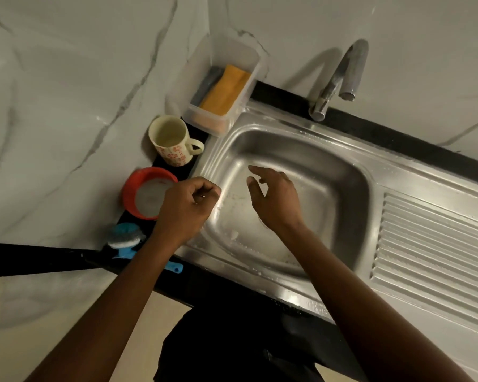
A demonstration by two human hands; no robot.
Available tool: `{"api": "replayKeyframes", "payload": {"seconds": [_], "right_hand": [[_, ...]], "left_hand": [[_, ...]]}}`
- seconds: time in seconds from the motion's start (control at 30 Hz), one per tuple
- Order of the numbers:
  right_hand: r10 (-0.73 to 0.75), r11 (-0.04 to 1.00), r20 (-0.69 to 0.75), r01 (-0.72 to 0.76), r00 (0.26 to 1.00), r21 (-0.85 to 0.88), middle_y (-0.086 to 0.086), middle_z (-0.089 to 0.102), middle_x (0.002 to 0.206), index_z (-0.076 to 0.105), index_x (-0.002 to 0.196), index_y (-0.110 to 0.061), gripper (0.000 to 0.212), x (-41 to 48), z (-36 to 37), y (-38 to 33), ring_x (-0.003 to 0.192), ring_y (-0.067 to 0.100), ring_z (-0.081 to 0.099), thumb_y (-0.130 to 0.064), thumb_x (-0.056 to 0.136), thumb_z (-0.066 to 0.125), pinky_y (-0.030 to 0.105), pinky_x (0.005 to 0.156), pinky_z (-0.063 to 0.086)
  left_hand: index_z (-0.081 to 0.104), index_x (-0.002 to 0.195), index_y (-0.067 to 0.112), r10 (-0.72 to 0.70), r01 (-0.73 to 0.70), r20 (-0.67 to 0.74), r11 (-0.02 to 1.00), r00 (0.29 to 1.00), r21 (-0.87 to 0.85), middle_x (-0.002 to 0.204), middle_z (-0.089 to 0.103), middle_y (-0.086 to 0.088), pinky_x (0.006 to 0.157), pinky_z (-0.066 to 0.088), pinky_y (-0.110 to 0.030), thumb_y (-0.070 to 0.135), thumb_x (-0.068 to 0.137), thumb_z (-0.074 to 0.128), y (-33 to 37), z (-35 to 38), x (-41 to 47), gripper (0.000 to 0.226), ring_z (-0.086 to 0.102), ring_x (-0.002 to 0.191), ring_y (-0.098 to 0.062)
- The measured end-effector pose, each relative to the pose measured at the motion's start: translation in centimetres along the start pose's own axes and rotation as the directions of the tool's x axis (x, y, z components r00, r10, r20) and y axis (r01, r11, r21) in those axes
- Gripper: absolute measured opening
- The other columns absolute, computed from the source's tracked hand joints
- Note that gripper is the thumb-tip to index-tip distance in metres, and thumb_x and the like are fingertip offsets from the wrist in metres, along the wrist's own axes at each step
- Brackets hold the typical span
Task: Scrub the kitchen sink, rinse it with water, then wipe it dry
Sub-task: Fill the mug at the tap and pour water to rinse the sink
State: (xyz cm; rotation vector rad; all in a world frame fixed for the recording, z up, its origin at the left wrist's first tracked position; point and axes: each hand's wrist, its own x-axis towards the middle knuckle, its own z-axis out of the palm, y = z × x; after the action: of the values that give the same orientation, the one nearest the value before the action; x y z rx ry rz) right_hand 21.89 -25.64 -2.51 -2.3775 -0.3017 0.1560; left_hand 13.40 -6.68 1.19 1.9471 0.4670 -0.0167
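The steel sink (334, 186) fills the middle of the view, and white specks and wet smears lie on its floor. My left hand (185, 208) hovers over the sink's left rim beside a red bowl of white powder (146, 199). Its fingers are curled with the tips bunched, and I see nothing in them. Over the basin, my right hand (273, 199) is held palm down with relaxed, spread fingers and touches nothing. A blue-handled scrub brush (124, 235) lies on the black counter to the left. The tap (340, 75) stands behind the sink with no water running.
A clear plastic tub (249, 62) holding an orange cloth (226, 89) and a grey sponge stands at the sink's back left corner. A flowered cream mug (171, 139) sits beside it. The ribbed drainboard (431, 249) lies to the right. Marble wall tiles rise behind.
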Motion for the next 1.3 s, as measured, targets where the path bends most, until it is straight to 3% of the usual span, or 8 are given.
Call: {"api": "replayKeyframes", "payload": {"seconds": [0.13,0.23,0.43,0.67,0.83,0.97,1.13,1.3], "right_hand": [[-0.065,0.989,-0.003,0.064,0.998,0.132,-0.014,0.070,0.129,0.066,0.136,-0.031,0.037,1.1,0.5,-4.1,0.109,0.002,0.062,-0.045,0.104,0.055,0.036,0.093,0.057],[-0.103,0.978,-0.010,0.103,0.995,0.182,-0.010,0.072,0.126,0.069,0.134,-0.027,0.038,2.1,1.2,-6.6,0.105,0.003,0.065,-0.045,0.103,0.057,0.037,0.090,0.058],[-0.090,0.969,0.049,0.076,0.995,0.236,-0.009,0.074,0.122,0.071,0.129,-0.025,0.039,4.7,3.6,-9.9,0.100,0.005,0.068,-0.049,0.101,0.059,0.034,0.086,0.060],[0.019,1.000,0.122,-0.020,0.992,0.007,-0.005,0.066,0.092,0.063,0.090,-0.026,0.035,8.4,6.7,-11.6,0.078,0.012,0.064,-0.060,0.097,0.057,0.034,0.066,0.056],[0.095,0.992,0.214,-0.111,0.972,0.064,-0.003,0.066,0.066,0.069,0.077,-0.014,0.044,9.3,7.4,-12.1,0.059,0.010,0.063,-0.052,0.098,0.060,0.026,0.054,0.047],[0.119,0.980,0.237,-0.153,0.964,0.131,0.002,0.067,0.066,0.070,0.074,-0.008,0.046,8.4,6.4,-11.5,0.060,0.014,0.064,-0.046,0.098,0.059,0.031,0.058,0.050],[0.188,0.951,0.205,-0.231,0.960,0.207,0.011,0.071,0.066,0.068,0.070,-0.005,0.060,5.5,2.7,-7.4,0.062,0.027,0.068,-0.060,0.087,0.053,0.044,0.064,0.059],[0.305,0.913,0.082,-0.316,0.949,0.260,0.018,0.072,0.073,0.069,0.070,-0.003,0.055,3.3,-2.2,-2.3,0.075,0.039,0.070,-0.056,0.078,0.055,0.056,0.072,0.059]], "left_hand": [[0.078,0.092,0.026,-0.007,0.010,-0.116,1.000,0.993,0.026,0.081,0.077,0.009,0.079,0.063,-0.041,0.034,0.093,0.071,0.0,-2.6,1.0,0.010,0.074,0.079,-0.010],[0.077,0.088,0.022,0.022,-0.006,-0.200,0.996,0.980,0.083,0.076,0.075,0.010,0.068,0.052,-0.015,0.030,0.095,0.073,0.2,-4.1,1.6,0.011,0.070,0.074,-0.003],[0.076,0.093,0.028,0.026,0.002,-0.260,0.994,0.965,0.105,0.084,0.072,0.020,0.066,0.043,-0.006,0.030,0.096,0.072,0.1,-6.0,2.0,0.006,0.065,0.082,0.011],[0.079,0.097,0.025,-0.001,0.022,-0.258,0.997,0.966,0.078,0.087,0.073,0.020,0.070,0.045,-0.015,0.028,0.096,0.071,-0.8,-6.6,2.0,0.009,0.065,0.084,0.010],[0.078,0.099,0.026,0.006,0.015,-0.237,0.996,0.971,0.087,0.090,0.072,0.021,0.071,0.044,-0.014,0.028,0.096,0.072,-0.8,-6.9,2.0,0.007,0.066,0.086,0.007],[0.078,0.097,0.024,0.033,-0.014,-0.234,0.997,0.972,0.081,0.086,0.074,0.017,0.067,0.044,-0.003,0.025,0.096,0.072,-0.1,-6.7,2.2,0.006,0.067,0.083,0.008],[0.077,0.094,0.025,0.082,-0.075,-0.193,0.996,0.978,0.043,0.080,0.075,0.011,0.072,0.057,-0.027,0.027,0.093,0.072,1.2,-5.4,2.7,0.005,0.072,0.077,-0.006],[0.075,0.091,0.020,0.198,-0.195,-0.087,0.980,0.976,0.048,0.073,0.071,0.008,0.067,0.055,-0.023,0.020,0.093,0.073,3.3,-1.1,4.8,0.004,0.068,0.069,-0.009]]}}
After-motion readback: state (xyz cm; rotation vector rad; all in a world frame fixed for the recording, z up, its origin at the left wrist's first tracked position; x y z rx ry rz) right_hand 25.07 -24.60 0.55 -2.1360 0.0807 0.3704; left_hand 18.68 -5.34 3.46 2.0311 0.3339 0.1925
